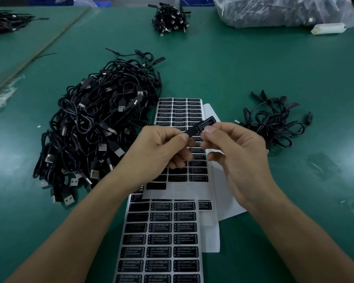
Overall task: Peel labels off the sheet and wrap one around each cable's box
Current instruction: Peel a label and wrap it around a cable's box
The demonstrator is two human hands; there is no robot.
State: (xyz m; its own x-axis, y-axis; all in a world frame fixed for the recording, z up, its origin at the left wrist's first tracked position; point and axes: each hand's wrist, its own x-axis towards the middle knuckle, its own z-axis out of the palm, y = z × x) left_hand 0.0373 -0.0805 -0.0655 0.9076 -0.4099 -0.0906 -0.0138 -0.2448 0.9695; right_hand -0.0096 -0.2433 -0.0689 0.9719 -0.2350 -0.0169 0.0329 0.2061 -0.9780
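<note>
Fingers (180, 137) of left hand (161, 148) and right hand (237, 154) pinch label (205, 125) between cable heaps (90, 127).

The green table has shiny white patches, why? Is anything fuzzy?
Head view: light glare makes pale patches on the table at both sides; the plastic bag far off looks soft; the label pinched by the left hand and right hand has print too blurred to read.

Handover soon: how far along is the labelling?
Done: upper sheet has gaps where labels are gone; small cable pile on the right, likely finished. In hand: left hand and right hand pinch one printed label. Left: big cable pile; lower sheet nearly full.
</note>
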